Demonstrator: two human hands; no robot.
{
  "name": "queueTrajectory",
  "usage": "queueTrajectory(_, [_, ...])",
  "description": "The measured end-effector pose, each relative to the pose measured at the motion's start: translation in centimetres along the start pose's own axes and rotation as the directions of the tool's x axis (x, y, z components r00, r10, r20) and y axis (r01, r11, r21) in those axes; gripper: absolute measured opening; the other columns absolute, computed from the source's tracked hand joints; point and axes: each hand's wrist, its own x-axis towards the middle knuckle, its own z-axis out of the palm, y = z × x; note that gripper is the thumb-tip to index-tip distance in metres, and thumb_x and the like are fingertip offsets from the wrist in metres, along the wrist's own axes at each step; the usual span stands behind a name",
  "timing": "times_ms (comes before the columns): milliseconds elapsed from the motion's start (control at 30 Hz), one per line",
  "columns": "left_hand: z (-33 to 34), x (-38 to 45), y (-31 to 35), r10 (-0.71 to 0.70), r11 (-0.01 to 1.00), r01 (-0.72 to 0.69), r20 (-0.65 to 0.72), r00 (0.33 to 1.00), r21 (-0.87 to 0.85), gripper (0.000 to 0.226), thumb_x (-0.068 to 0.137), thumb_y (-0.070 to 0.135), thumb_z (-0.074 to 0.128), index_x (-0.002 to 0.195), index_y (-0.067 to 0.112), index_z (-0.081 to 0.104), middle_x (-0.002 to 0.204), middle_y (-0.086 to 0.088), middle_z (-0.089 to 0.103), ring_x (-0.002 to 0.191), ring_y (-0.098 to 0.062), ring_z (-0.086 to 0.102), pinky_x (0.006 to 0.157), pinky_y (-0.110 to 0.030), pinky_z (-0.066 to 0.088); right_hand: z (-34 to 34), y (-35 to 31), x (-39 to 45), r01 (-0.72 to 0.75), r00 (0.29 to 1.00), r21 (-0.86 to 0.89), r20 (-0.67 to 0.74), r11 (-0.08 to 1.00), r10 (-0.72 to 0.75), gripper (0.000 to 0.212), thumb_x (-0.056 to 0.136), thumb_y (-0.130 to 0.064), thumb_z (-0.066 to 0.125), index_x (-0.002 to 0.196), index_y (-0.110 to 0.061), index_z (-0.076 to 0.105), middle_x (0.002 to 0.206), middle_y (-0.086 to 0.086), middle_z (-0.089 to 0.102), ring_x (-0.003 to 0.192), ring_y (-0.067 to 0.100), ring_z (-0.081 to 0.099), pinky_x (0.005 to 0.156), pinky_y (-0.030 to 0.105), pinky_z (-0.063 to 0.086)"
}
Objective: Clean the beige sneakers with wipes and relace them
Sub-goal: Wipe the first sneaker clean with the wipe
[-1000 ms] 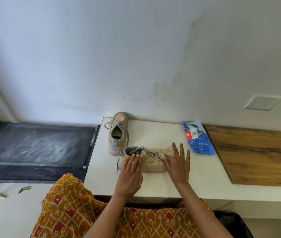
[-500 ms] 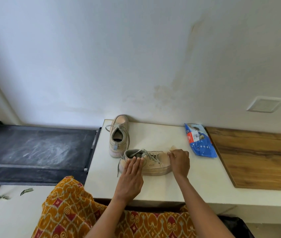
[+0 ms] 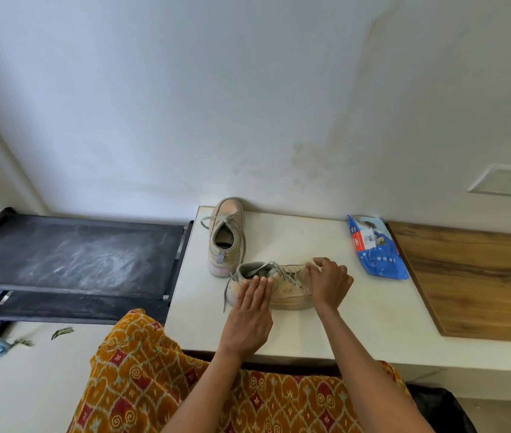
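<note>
A beige sneaker lies sideways across the near middle of a white tabletop, its toe pointing right and its heel opening to the left, grey laces loose over the tongue and one end trailing down off the heel side. The person's left hand rests on the near side of the shoe by the collar, fingers straight and held together, pressing flat against it. The right hand sits over the toe end with its fingers curled in; they seem to pinch something pale at the fingertips, though it is too small to tell whether that is a wipe or part of the shoe.

A second beige sneaker stands upright just behind the first, heel toward the person and toe against the wall, close to the table's left edge. A blue pack of wipes lies flat farther right, apart from both shoes. Beyond it is a wooden board. Left of the table stands a black metal rack with a dusty top. An orange patterned garment fills the foreground.
</note>
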Motion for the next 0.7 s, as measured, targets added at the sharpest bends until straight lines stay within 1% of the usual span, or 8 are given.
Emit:
queueTrajectory(133, [0.7,0.0,0.1,-0.009,1.0,0.009,-0.025,1.0,-0.01,0.069,0.089,0.026,0.035,0.147,0.001,0.008,0.152,-0.015,0.023,0.145,-0.027,0.001,0.117,-0.042,0.005,0.2,2.9,-1.5,0.13,0.991,-0.012,-0.008,0.991,-0.13,0.028,0.085,-0.025,0.067,0.111,-0.014,0.067,0.116,0.01,0.061,0.104,0.028,0.055,0.082,0.041,0.042])
queueTrajectory(200, [0.9,0.1,0.1,-0.012,1.0,0.012,-0.037,0.999,-0.009,0.069,0.089,0.026,0.035,0.148,0.001,0.007,0.156,-0.014,0.012,0.145,-0.027,0.0,0.118,-0.042,0.005,0.1,4.8,-1.8,0.245,0.969,-0.082,-0.027,0.966,-0.247,0.028,0.086,-0.019,0.066,0.113,-0.013,0.066,0.121,0.012,0.059,0.106,0.031,0.054,0.08,0.042,0.046])
queueTrajectory(267, [1.1,0.2,0.1,-0.016,1.0,0.015,-0.052,0.999,-0.014,0.07,0.089,0.026,0.034,0.148,0.001,0.005,0.157,-0.014,0.0,0.145,-0.027,-0.001,0.118,-0.042,0.002,-0.3,5.4,-1.3,0.297,0.95,-0.149,-0.054,0.943,-0.308,0.023,0.083,-0.017,0.069,0.106,-0.013,0.07,0.116,0.01,0.062,0.102,0.032,0.054,0.076,0.04,0.046])
queueTrajectory(333, [1.1,0.2,0.2,-0.019,1.0,0.018,-0.06,0.998,-0.014,0.071,0.089,0.026,0.034,0.148,0.001,0.004,0.157,-0.014,-0.003,0.145,-0.027,-0.001,0.119,-0.041,0.001,-0.7,4.5,0.0,0.253,0.962,-0.164,-0.058,0.953,-0.266,0.015,0.081,-0.023,0.072,0.092,-0.012,0.074,0.105,0.008,0.065,0.096,0.03,0.053,0.073,0.037,0.041])
queueTrajectory(400, [1.0,0.3,0.2,-0.022,1.0,0.022,-0.058,0.998,-0.014,0.071,0.09,0.027,0.033,0.148,0.001,0.002,0.157,-0.015,-0.001,0.145,-0.027,-0.002,0.119,-0.041,0.001,-0.6,2.3,1.1,0.178,0.984,-0.141,-0.005,0.974,-0.18,0.017,0.082,-0.029,0.069,0.084,-0.013,0.075,0.1,0.005,0.063,0.097,0.027,0.05,0.076,0.035,0.035])
queueTrajectory(500, [0.9,0.3,0.2,-0.023,1.0,0.023,-0.041,0.999,-0.009,0.072,0.089,0.028,0.034,0.148,0.001,0.002,0.154,-0.014,0.015,0.145,-0.027,-0.004,0.118,-0.042,0.004,0.5,-0.5,0.4,0.166,0.985,-0.042,0.054,0.985,-0.163,0.018,0.085,-0.029,0.066,0.084,-0.014,0.075,0.107,0.002,0.063,0.108,0.023,0.047,0.086,0.034,0.033])
queueTrajectory(567, [0.9,0.3,0.2,-0.023,1.0,0.022,-0.031,0.999,-0.008,0.072,0.089,0.028,0.034,0.148,0.001,0.003,0.152,-0.015,0.019,0.145,-0.027,-0.004,0.117,-0.042,0.004,0.8,-0.5,-0.9,0.186,0.982,0.019,0.035,0.982,-0.186,0.015,0.085,-0.026,0.067,0.086,-0.013,0.075,0.113,0.002,0.064,0.112,0.025,0.047,0.091,0.037,0.034])
queueTrajectory(700, [1.0,0.2,-0.2,-0.013,1.0,0.013,-0.027,1.0,-0.016,0.071,0.09,0.027,0.031,0.148,0.002,0.0,0.157,-0.015,-0.003,0.145,-0.027,-0.005,0.118,-0.042,0.003,-0.3,2.4,-1.3,0.286,0.958,-0.046,-0.016,0.957,-0.287,0.009,0.082,-0.024,0.07,0.084,-0.017,0.076,0.113,0.002,0.066,0.113,0.027,0.049,0.094,0.042,0.034])
